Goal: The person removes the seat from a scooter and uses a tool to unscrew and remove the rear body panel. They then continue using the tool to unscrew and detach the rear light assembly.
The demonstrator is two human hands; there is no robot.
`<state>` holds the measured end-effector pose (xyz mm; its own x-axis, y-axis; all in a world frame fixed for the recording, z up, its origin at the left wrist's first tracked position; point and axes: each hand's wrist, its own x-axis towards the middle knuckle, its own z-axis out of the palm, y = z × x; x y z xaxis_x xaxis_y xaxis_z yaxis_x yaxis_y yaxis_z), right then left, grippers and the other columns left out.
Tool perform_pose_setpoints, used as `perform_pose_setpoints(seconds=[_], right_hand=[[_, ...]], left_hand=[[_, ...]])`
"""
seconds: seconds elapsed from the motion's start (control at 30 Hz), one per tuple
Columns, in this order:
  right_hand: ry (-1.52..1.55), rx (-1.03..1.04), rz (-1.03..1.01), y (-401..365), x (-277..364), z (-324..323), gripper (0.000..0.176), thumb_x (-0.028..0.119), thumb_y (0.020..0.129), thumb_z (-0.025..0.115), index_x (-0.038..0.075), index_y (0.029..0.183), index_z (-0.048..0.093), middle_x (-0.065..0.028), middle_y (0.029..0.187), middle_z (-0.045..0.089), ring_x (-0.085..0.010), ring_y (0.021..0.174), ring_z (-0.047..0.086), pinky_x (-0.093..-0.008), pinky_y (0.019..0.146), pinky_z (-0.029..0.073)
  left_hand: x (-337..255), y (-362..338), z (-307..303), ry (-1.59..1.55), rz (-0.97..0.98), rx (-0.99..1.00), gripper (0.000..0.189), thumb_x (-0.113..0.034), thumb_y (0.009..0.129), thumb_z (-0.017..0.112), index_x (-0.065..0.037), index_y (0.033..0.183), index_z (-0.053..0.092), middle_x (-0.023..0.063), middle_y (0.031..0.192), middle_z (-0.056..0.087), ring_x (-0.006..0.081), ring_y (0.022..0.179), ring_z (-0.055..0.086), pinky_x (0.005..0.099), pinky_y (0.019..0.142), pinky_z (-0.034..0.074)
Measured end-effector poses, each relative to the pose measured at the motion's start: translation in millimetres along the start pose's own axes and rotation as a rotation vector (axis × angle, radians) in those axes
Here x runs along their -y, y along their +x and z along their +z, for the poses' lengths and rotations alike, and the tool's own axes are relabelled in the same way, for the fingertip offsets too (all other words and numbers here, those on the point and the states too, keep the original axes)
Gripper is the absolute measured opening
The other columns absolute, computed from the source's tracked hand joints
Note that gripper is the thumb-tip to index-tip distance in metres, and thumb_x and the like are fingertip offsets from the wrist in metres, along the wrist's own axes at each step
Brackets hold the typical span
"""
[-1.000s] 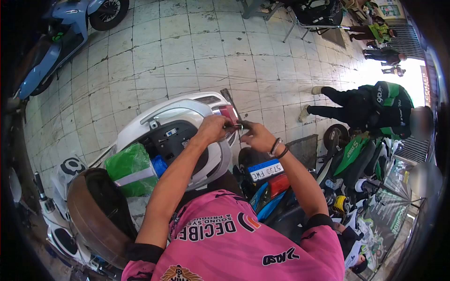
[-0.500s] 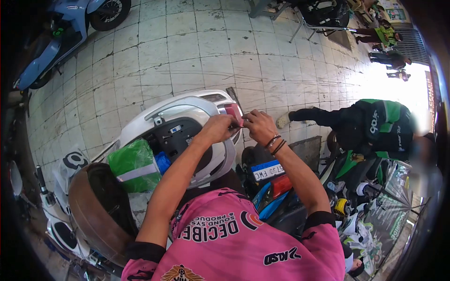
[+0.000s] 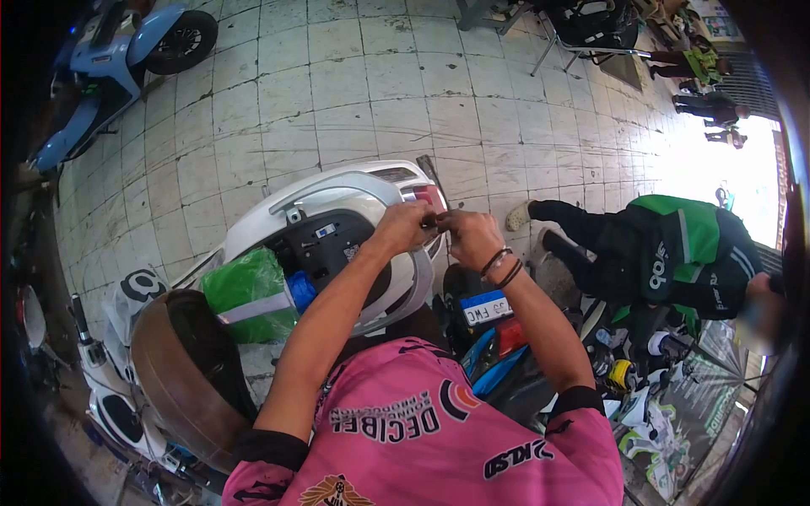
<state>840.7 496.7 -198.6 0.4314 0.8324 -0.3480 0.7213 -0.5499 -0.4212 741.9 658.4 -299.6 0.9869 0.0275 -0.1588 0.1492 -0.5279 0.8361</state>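
My left hand (image 3: 400,228) and my right hand (image 3: 474,238) meet at the rear of a white scooter (image 3: 316,187), just beside its red tail light (image 3: 429,199). The fingers of both are pinched together. Something small and dark shows between the fingertips, too small to name. Under my left forearm lies the scooter's dark under-seat panel (image 3: 325,253), framed by a grey grab rail (image 3: 403,287). A green package in clear plastic (image 3: 249,297) and a blue bundle (image 3: 300,292) sit in the seat opening. The brown seat (image 3: 173,371) is tipped up.
To the right, a person in a black and green jacket (image 3: 692,253) bends over near another motorbike with a license plate (image 3: 488,309). A blue scooter (image 3: 101,76) stands at upper left. A chair (image 3: 591,38) is at the top, on the tiled floor (image 3: 354,101).
My hands have come closer together, moving slightly down from the tail light, more of which now shows. The person on the right has shifted, and a second leg is visible.
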Motion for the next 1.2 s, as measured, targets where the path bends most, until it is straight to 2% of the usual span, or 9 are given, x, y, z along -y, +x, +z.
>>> perform_pose_setpoints(seconds=[0.23, 0.33, 0.5, 0.7, 0.77, 0.9, 1.03, 1.1, 1.2], right_hand=[[-0.117, 0.002, -0.307, -15, -9, -1, 0.031, -0.002, 0.072, 0.064, 0.008, 0.098, 0.078, -0.0035, 0.125, 0.070, -0.0304, 0.114, 0.065, -0.0435, 0.088, 0.058], [0.054, -0.195, -0.153, -18, 1, -10, 0.034, -0.001, 0.076, 0.066, 0.008, 0.107, 0.078, -0.0085, 0.125, 0.071, -0.0318, 0.106, 0.070, -0.0432, 0.087, 0.059], [0.354, 0.102, 0.286, -8, -10, -9, 0.027, 0.011, 0.087, 0.066, 0.010, 0.112, 0.077, -0.0225, 0.109, 0.075, -0.0404, 0.093, 0.074, -0.0500, 0.088, 0.058], [-0.143, 0.234, 0.166, 7, -4, -15, 0.027, 0.010, 0.084, 0.064, 0.012, 0.107, 0.079, -0.0175, 0.102, 0.075, -0.0420, 0.097, 0.070, -0.0529, 0.086, 0.058], [-0.250, -0.106, -0.208, 7, -15, -1, 0.027, 0.007, 0.078, 0.068, 0.016, 0.101, 0.079, -0.0095, 0.109, 0.075, -0.0336, 0.100, 0.069, -0.0477, 0.083, 0.059], [-0.187, -0.252, -0.371, 4, -33, 21, 0.029, 0.003, 0.072, 0.071, 0.016, 0.097, 0.078, -0.0032, 0.116, 0.073, -0.0284, 0.100, 0.067, -0.0422, 0.079, 0.058], [-0.042, -0.454, -0.222, 1, -7, 29, 0.041, -0.006, 0.071, 0.068, 0.008, 0.109, 0.076, -0.0077, 0.114, 0.073, -0.0280, 0.097, 0.068, -0.0395, 0.080, 0.057], [0.502, -0.580, 0.155, -3, 6, 37, 0.055, -0.010, 0.075, 0.062, 0.004, 0.127, 0.069, -0.0131, 0.112, 0.074, -0.0293, 0.090, 0.071, -0.0384, 0.079, 0.058], [0.780, -0.396, 0.270, -19, 10, 41, 0.047, -0.006, 0.085, 0.063, -0.001, 0.132, 0.065, -0.0174, 0.111, 0.076, -0.0233, 0.097, 0.077, -0.0333, 0.075, 0.060]], left_hand=[[4, -7, 1, -0.042, 0.106, -0.011, 0.034, -0.016, 0.081, 0.081, -0.009, 0.113, 0.077, 0.0125, 0.110, 0.076, 0.0324, 0.101, 0.073, 0.0399, 0.090, 0.057], [0, -5, -5, -0.113, 0.029, 0.035, 0.026, -0.015, 0.082, 0.081, -0.007, 0.107, 0.079, 0.0127, 0.104, 0.077, 0.0324, 0.098, 0.073, 0.0402, 0.089, 0.057], [3, -1, 0, -0.122, 0.039, 0.048, 0.023, -0.015, 0.082, 0.082, -0.007, 0.103, 0.080, 0.0126, 0.099, 0.078, 0.0316, 0.094, 0.074, 0.0401, 0.087, 0.058], [8, -1, 7, -0.081, 0.150, -0.081, 0.026, -0.024, 0.079, 0.086, -0.007, 0.096, 0.076, 0.0145, 0.094, 0.076, 0.0333, 0.092, 0.073, 0.0419, 0.084, 0.058], [8, -3, 7, -0.118, 0.126, -0.103, 0.030, -0.028, 0.081, 0.085, -0.006, 0.099, 0.076, 0.0146, 0.096, 0.076, 0.0342, 0.092, 0.073, 0.0428, 0.085, 0.058], [-6, -11, -3, -0.025, 0.037, 0.019, 0.029, -0.030, 0.087, 0.079, -0.008, 0.106, 0.077, 0.0141, 0.103, 0.076, 0.0345, 0.100, 0.072, 0.0445, 0.092, 0.056], [7, -15, 6, -0.071, 0.087, -0.027, 0.025, -0.020, 0.087, 0.076, -0.008, 0.108, 0.079, 0.0124, 0.104, 0.077, 0.0341, 0.099, 0.073, 0.0435, 0.091, 0.057], [7, -15, 4, -0.118, 0.110, -0.048, 0.024, -0.018, 0.087, 0.076, -0.008, 0.108, 0.079, 0.0120, 0.104, 0.077, 0.0340, 0.098, 0.073, 0.0431, 0.090, 0.057], [7, -10, 0, -0.053, 0.118, -0.006, 0.024, -0.020, 0.084, 0.079, -0.007, 0.105, 0.079, 0.0135, 0.101, 0.077, 0.0341, 0.096, 0.073, 0.0429, 0.088, 0.057]])
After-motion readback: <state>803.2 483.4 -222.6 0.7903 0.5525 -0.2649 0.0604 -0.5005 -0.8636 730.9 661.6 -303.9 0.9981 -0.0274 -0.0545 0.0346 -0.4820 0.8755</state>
